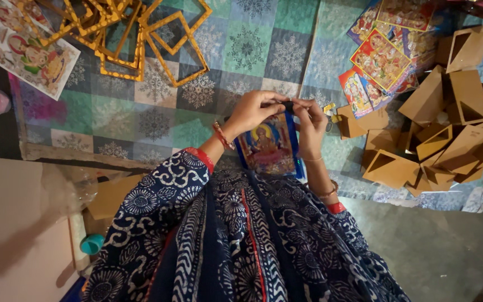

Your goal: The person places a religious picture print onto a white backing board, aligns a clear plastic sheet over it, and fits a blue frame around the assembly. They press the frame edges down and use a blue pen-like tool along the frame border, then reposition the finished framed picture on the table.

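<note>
Both hands raised over the lap, fingertips meeting at the top edge of a small religious picture card (268,146). The card is a glossy rectangle with a blue border and a seated figure in orange and yellow; its long axis runs from the fingers down toward the body, picture face up toward the camera. Left hand (251,112) curled, thumb and fingers pinching the top edge; wrist bent, red bangle on it. Right hand (310,126) likewise closed on the same edge, fingers bent inward. A small dark piece sits between the fingertips; cannot tell what it is. Beyond the left hand: flat yellow square frames (135,39) on a quilted snowflake-pattern cloth (241,50). Right of the right hand: a heap of brown cardboard stands (448,134) with triangular cut-outs, and loose red-bordered picture cards (381,59).
</note>
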